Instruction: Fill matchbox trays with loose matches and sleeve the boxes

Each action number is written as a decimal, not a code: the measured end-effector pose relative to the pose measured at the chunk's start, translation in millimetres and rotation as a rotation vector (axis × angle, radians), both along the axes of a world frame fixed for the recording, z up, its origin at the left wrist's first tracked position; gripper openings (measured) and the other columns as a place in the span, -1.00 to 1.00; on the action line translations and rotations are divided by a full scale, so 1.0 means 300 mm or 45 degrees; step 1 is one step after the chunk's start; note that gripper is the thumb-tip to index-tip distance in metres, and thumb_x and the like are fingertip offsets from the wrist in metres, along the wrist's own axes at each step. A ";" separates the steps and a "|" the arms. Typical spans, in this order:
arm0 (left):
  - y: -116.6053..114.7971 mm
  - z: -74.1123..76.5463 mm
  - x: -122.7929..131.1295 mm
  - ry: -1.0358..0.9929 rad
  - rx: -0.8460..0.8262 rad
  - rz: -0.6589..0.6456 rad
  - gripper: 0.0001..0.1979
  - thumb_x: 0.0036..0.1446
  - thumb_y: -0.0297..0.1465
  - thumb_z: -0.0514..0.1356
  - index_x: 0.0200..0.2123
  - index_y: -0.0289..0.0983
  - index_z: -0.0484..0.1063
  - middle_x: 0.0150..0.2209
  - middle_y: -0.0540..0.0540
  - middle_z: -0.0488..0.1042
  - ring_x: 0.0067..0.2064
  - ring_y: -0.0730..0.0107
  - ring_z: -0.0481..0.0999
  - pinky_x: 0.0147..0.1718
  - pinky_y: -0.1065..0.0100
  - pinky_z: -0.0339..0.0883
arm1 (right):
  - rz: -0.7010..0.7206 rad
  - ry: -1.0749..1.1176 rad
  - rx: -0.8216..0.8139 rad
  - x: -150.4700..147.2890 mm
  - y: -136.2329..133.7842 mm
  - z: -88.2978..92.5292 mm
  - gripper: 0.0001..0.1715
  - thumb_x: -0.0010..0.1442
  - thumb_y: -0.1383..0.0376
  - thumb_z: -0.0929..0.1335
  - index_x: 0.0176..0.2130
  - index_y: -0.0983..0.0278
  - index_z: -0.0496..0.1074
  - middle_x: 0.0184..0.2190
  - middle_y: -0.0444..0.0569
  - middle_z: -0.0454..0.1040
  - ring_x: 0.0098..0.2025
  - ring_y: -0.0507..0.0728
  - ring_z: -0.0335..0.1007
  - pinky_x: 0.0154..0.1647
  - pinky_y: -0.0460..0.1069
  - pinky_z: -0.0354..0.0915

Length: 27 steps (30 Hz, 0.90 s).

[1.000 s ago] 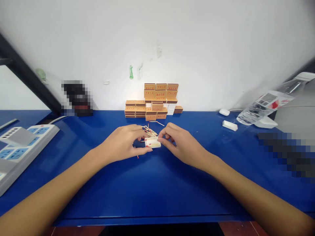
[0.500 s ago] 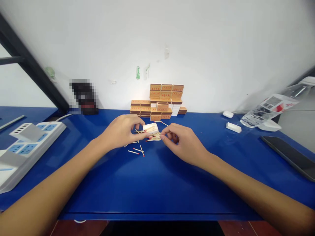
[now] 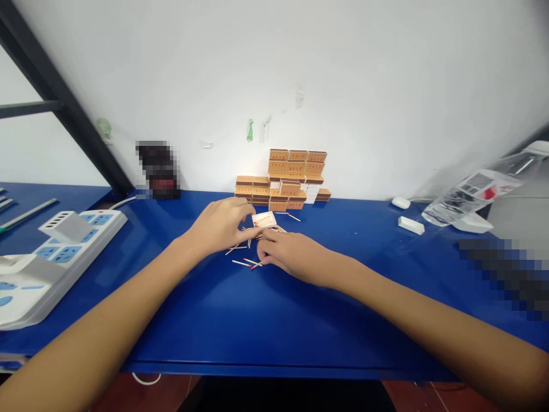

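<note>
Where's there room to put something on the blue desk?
Bare desk lies between the forearms, nearer the front edge, and from the boxes rightward to the white block. It's crowded around the left hand, right hand, tray and matches.

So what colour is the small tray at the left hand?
The tray is white, clearest in head view.

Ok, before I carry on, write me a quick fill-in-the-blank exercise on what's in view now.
1. The white tray is held in the person's ____ grip.
2. The loose matches on the desk have ____ heads.
3. The desk's surface is ____ in colour.
4. The clear plastic bottle is on the ____ side of the picture.

Missing words: left; red; blue; right.
</note>
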<state>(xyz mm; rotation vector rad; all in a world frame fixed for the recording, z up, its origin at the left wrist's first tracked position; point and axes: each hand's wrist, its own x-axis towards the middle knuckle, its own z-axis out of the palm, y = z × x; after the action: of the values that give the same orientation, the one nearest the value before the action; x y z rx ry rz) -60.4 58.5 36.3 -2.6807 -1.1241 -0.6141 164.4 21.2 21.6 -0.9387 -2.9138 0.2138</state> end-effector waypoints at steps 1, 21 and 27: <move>-0.001 0.000 0.000 0.007 0.018 0.001 -0.65 0.30 -0.10 0.27 -0.19 -0.31 0.56 -0.27 -0.12 0.57 -0.28 0.27 0.52 -0.37 0.30 0.25 | -0.035 0.003 -0.043 0.008 -0.008 0.006 -0.84 0.48 0.38 0.28 -0.12 0.29 0.46 -0.04 0.09 0.47 -0.17 0.15 0.42 -0.19 0.03 0.30; -0.010 0.004 0.004 0.100 0.093 0.049 -0.63 0.33 -0.08 0.26 -0.26 -0.31 0.51 -0.27 -0.13 0.57 -0.27 0.25 0.54 -0.40 0.29 0.23 | -0.408 0.169 -0.152 -0.067 -0.052 -0.026 -0.93 0.42 0.36 0.36 -0.20 0.27 0.41 -0.12 0.07 0.54 -0.09 0.21 0.47 -0.18 0.05 0.28; -0.010 0.004 0.003 0.117 0.074 0.048 -0.64 0.32 -0.09 0.27 -0.26 -0.30 0.52 -0.27 -0.13 0.57 -0.28 0.25 0.54 -0.41 0.29 0.22 | -0.441 0.219 -0.116 -0.064 -0.050 -0.030 -0.90 0.41 0.28 0.41 -0.13 0.25 0.40 -0.04 0.04 0.52 -0.18 0.14 0.48 -0.19 0.03 0.31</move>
<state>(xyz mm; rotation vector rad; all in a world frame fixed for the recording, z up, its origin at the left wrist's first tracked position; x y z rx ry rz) -59.5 55.5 37.4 -2.6038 -1.1129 -0.5034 145.3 6.2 12.6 -1.3441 -2.5534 0.3843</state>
